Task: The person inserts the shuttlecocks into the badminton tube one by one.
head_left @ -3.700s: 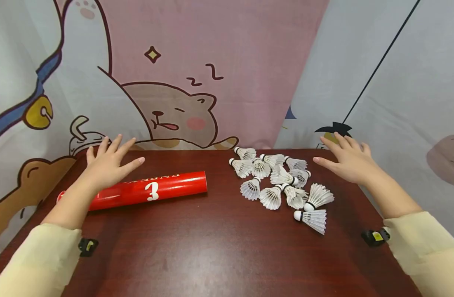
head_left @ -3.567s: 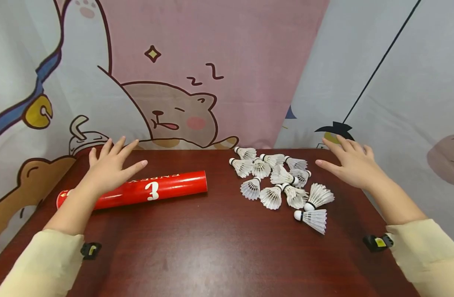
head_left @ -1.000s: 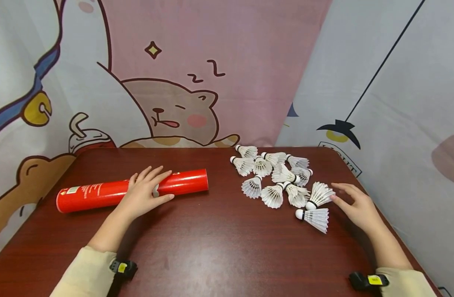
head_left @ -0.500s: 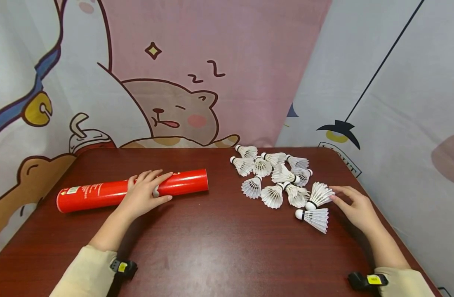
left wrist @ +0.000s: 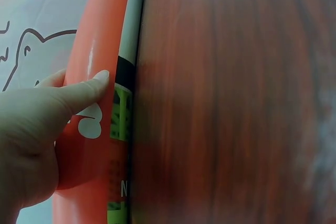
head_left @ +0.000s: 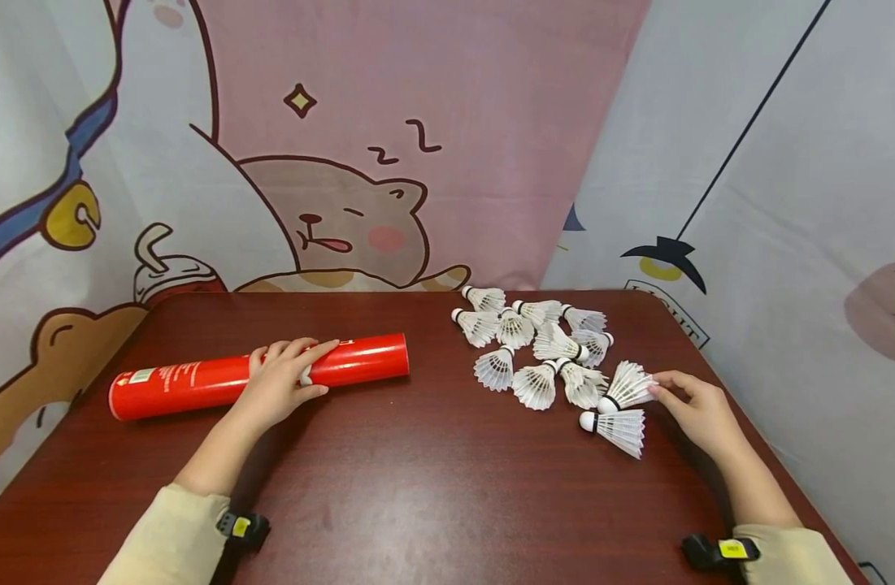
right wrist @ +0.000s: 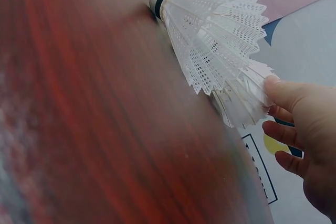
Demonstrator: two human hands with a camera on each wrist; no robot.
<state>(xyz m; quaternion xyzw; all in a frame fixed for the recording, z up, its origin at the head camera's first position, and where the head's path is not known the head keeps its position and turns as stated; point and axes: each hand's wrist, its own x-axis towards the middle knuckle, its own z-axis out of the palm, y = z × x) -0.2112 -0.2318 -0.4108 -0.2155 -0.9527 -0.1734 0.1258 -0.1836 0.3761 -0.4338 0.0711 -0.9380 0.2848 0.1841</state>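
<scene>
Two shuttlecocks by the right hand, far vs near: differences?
Right hand pinches the far shuttlecock; no hand touches the near shuttlecock. Skirts: far one feather-like, near one perforated. In the head view, far skirt points upper right, near skirt lower right. Both are white with dark bands.

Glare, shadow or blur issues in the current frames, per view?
Head: pale glare patch on the table near centre front, shiny highlight on the red tube, soft shadow beside the left forearm; otherwise fairly sharp.
Left wrist: table grain soft and smeared, faint sheen along the tube.
Right wrist: table blurred and hazy, but the mesh shuttlecock's holes are readable.
</scene>
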